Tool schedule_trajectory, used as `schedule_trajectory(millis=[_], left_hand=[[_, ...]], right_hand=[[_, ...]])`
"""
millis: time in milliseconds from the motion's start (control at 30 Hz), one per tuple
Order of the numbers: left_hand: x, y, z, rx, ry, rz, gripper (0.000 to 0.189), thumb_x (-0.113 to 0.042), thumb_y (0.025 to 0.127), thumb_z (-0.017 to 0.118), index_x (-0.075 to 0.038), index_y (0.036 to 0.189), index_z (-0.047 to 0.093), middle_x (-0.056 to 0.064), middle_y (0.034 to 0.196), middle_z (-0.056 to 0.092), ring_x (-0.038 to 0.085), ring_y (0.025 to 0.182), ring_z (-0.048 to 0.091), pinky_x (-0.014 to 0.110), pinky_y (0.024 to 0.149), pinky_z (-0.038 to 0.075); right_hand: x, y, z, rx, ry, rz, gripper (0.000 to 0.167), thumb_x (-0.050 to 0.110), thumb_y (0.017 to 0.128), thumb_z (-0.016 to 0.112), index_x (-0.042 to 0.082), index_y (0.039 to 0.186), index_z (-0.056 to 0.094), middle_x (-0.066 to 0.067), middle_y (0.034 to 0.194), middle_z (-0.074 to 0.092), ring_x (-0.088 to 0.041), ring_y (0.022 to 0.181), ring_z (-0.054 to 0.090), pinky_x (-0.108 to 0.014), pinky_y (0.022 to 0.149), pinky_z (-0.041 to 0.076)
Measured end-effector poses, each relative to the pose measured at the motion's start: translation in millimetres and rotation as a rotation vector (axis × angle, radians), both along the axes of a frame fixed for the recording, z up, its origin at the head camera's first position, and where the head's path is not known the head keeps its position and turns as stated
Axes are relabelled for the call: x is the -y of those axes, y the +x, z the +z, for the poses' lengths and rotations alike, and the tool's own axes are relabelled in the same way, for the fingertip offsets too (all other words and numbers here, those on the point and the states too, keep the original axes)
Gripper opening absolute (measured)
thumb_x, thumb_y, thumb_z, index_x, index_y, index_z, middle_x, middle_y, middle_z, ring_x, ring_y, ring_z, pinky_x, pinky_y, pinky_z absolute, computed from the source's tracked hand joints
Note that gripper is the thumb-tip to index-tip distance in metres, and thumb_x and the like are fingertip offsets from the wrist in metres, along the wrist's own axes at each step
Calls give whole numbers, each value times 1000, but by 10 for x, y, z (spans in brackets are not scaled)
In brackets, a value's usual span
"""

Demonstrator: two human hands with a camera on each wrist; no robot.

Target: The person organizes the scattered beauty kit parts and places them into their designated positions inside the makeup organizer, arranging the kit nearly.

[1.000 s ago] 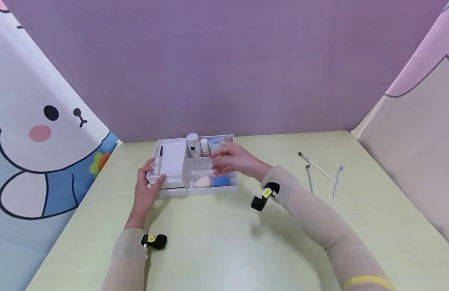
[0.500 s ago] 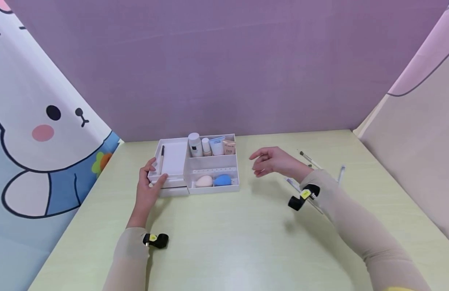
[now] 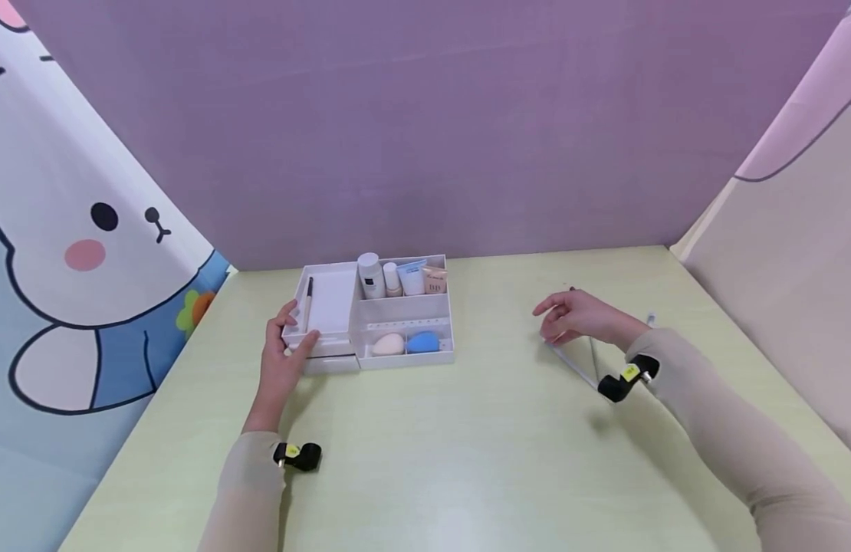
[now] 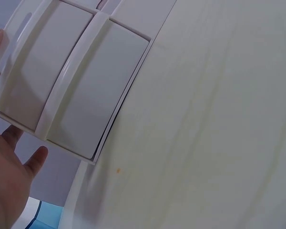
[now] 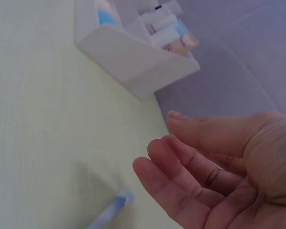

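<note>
My left hand (image 3: 279,364) grips the left end of a white desktop organizer (image 3: 405,362), thumb over its front edge and fingers along the side. In the left wrist view, two drawer fronts (image 4: 102,88) of it face me. A makeup brush (image 3: 307,300) lies in its upper left tray. My right hand (image 3: 586,316) hovers over loose makeup brushes on the table, fingers loosely bent with nothing between them. A pale brush (image 3: 572,362) runs just below its fingertips; in the right wrist view, a brush's blue-and-clear end (image 5: 119,202) shows near them. The hand and sleeve partly hide the other brushes.
The organizer's back compartment holds a white bottle (image 3: 372,277), a smaller bottle (image 3: 392,280), a blue-white tube (image 3: 413,277) and a beige tube (image 3: 435,280). A pink sponge (image 3: 389,344) and a blue sponge (image 3: 422,343) sit in front. A purple backdrop (image 3: 467,138) stands behind the table.
My right hand has moved right from above the organizer to the brushes on the table. The left hand keeps its grip on the organizer's left end.
</note>
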State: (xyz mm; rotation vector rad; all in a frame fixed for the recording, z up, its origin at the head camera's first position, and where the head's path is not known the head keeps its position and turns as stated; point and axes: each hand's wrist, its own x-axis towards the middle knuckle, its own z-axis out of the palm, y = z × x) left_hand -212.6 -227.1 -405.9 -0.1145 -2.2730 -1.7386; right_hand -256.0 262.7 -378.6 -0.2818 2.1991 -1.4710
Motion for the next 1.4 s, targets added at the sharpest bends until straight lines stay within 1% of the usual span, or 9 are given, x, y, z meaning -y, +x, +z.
schedule_trajectory(millis=[100,300,500,633,800,967,1167,1300,1400], left_hand=[[-8,14,24,4,-3,-4,34,-3,97,59,5,117,33,7,160,30,25,132,38,15,96,32],[-8,21,24,-11,18,-12,34,-3,97,60,6,117,33,8,160,31,26,131,38,18,97,33],[-14,30,25,-4,14,-12,35,-2,97,60,7,117,33,10,160,31,26,133,37,18,97,32],[-18,39,33,3,9,-9,35,-3,97,60,7,117,33,9,160,31,26,133,37,18,97,32],[-19,34,47,6,1,-7,36,-5,97,61,6,118,33,7,160,31,25,132,37,21,99,31],[-9,30,45,7,8,-3,36,-4,97,61,6,117,33,7,160,31,24,135,35,23,101,31],[-14,20,40,-7,10,-7,36,-4,97,61,6,117,33,8,160,31,25,136,35,19,100,31],[-25,34,43,-15,21,-6,34,-1,96,60,6,116,33,11,159,31,26,135,35,15,97,32],[-31,36,54,-12,14,-3,34,-1,96,60,6,115,33,10,159,31,26,132,37,15,95,33]], right_hand=[[-86,22,-46,-7,64,-6,49,-2,89,67,-16,130,45,-9,89,67,-25,82,68,-42,78,57],[-210,65,-129,-5,166,-2,44,-2,84,69,-14,123,51,-9,85,64,-20,76,64,-37,72,56],[-270,114,-253,53,201,6,41,-3,78,73,-11,114,55,-6,79,62,-16,68,61,-31,64,54],[-261,140,-313,57,219,17,39,-3,77,75,-10,109,56,-5,76,62,-16,64,61,-32,61,55],[-238,133,-329,33,251,23,37,-4,76,76,-11,107,56,-3,73,61,-15,64,60,-33,61,55],[-193,121,-324,40,293,6,34,-3,75,76,-7,105,59,-5,72,64,-16,63,63,-33,62,56],[-144,117,-295,51,329,-23,34,-5,72,76,-4,103,60,-8,70,65,-18,61,65,-33,60,56],[-115,126,-304,23,369,-35,34,-4,70,75,-2,101,60,-9,69,64,-17,60,64,-33,58,56],[-95,139,-318,-9,402,-27,33,-3,69,72,-2,100,59,-9,69,63,-17,59,63,-32,57,56]])
